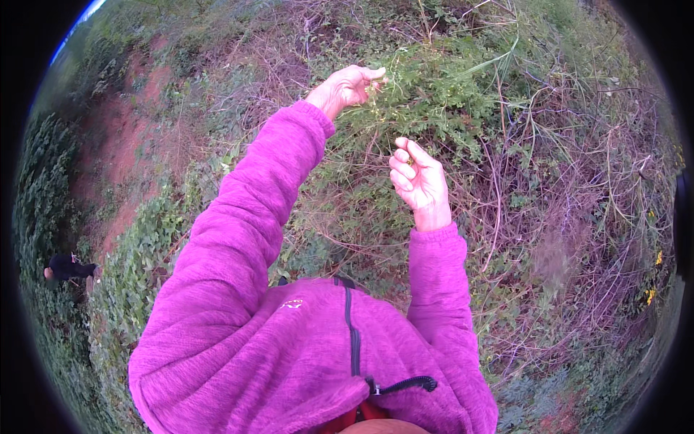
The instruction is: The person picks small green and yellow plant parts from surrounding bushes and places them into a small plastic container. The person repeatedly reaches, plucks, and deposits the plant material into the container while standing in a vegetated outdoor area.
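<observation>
My left hand (pixel 349 87) reaches out to a leafy green plant (pixel 434 92), its thumb and fingers closed around thin stems (pixel 375 96) that bear tiny yellowish buds or flower heads. Nearer to my body, my right hand (pixel 420 176) is raised with its palm towards me and its fingers curled in. Small greenish-yellow plant bits (pixel 411 161) show between thumb and fingers there; their exact kind is too small to tell. The plant's feathery leaves spread just beyond both hands.
Dry tangled stems (pixel 569 211) cover the slope on the right, with yellow flowers (pixel 650 295) at the far edge. A long grass blade (pixel 490 61) arches over the plant. Bare reddish soil (pixel 122 157) lies left. A person in dark clothes (pixel 70 267) is farther off.
</observation>
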`<state>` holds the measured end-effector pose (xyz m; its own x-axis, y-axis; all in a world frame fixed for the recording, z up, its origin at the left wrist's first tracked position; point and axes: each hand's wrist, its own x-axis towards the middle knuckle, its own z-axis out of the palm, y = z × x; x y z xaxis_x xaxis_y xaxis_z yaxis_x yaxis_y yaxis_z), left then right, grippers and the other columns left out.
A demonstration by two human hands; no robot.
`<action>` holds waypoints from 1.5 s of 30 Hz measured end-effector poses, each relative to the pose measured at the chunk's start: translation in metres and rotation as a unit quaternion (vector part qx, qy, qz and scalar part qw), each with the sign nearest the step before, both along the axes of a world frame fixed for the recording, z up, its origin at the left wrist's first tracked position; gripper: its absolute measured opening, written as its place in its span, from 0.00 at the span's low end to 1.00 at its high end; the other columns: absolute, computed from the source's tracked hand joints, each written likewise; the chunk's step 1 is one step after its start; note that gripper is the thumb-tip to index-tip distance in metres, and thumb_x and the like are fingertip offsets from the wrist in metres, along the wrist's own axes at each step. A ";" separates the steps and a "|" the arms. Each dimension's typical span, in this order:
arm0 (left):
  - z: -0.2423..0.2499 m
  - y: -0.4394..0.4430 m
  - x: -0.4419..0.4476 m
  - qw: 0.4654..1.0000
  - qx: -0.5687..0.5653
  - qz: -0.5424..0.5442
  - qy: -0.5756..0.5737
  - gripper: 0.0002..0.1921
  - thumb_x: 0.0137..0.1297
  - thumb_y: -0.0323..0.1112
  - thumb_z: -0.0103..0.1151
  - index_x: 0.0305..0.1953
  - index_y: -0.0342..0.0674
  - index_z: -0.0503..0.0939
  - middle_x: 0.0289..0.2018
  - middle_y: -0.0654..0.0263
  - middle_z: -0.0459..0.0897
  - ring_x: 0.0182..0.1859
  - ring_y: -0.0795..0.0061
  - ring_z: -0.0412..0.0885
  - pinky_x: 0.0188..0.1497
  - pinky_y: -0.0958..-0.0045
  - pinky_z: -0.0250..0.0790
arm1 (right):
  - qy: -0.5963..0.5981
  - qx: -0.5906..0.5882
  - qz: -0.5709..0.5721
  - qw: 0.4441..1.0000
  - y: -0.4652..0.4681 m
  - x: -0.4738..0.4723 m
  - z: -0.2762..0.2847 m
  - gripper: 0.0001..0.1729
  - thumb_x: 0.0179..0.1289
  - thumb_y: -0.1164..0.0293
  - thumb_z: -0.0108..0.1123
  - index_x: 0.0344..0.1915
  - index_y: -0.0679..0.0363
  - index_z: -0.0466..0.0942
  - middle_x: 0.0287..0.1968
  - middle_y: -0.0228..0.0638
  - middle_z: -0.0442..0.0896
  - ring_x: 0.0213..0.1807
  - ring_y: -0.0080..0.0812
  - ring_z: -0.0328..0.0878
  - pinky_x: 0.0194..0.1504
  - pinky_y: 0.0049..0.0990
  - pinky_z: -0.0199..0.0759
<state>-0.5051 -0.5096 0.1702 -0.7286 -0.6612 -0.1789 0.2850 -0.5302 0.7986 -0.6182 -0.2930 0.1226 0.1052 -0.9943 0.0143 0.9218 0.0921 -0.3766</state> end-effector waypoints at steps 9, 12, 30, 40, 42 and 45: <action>-0.025 0.022 0.013 0.977 0.147 -0.058 0.145 0.12 0.67 0.34 0.54 0.46 0.31 0.72 0.28 0.64 0.74 0.25 0.78 0.70 0.26 0.75 0.66 | 0.048 0.008 0.042 0.998 -0.043 0.018 0.013 0.19 0.71 0.59 0.47 0.40 0.68 0.72 0.26 0.37 0.73 0.18 0.24 0.62 0.12 0.21 0.55; -0.025 0.029 0.014 0.976 0.154 -0.040 0.148 0.11 0.67 0.35 0.55 0.43 0.34 0.74 0.28 0.65 0.75 0.26 0.78 0.69 0.26 0.74 0.65 | 0.055 0.051 0.025 0.997 -0.043 0.019 0.008 0.18 0.71 0.60 0.48 0.38 0.66 0.72 0.25 0.36 0.72 0.17 0.24 0.62 0.12 0.21 0.53; -0.095 0.133 0.020 0.968 -0.199 0.016 -0.154 0.15 0.60 0.28 0.52 0.49 0.35 0.71 0.23 0.68 0.76 0.22 0.81 0.73 0.23 0.78 0.65 | 0.114 -0.010 0.017 0.993 -0.062 -0.015 -0.001 0.16 0.70 0.70 0.47 0.52 0.71 0.69 0.24 0.30 0.70 0.17 0.19 0.56 0.13 0.18 0.52; -0.070 0.091 0.044 0.796 -0.492 -0.108 -0.336 0.20 0.58 0.38 0.59 0.51 0.36 0.75 0.28 0.59 0.82 0.27 0.74 0.80 0.31 0.71 0.72 | 0.066 0.139 -0.013 0.988 -0.113 -0.022 -0.064 0.12 0.70 0.70 0.47 0.45 0.69 0.70 0.23 0.32 0.71 0.15 0.21 0.60 0.11 0.20 0.52; -0.046 0.064 0.037 0.777 -0.535 -0.025 -0.331 0.19 0.58 0.39 0.59 0.48 0.35 0.78 0.34 0.55 0.84 0.29 0.73 0.82 0.32 0.71 0.74 | 0.082 0.137 -0.039 0.986 -0.115 -0.024 -0.067 0.12 0.69 0.71 0.48 0.45 0.69 0.70 0.23 0.32 0.71 0.15 0.20 0.60 0.11 0.20 0.52; -0.004 0.010 0.012 0.790 -0.548 0.137 -0.238 0.19 0.57 0.38 0.60 0.48 0.34 0.79 0.39 0.57 0.85 0.34 0.72 0.84 0.38 0.72 0.76 | 0.118 0.146 -0.033 0.982 -0.120 -0.021 -0.069 0.13 0.69 0.70 0.49 0.48 0.70 0.69 0.23 0.31 0.70 0.16 0.21 0.59 0.12 0.20 0.51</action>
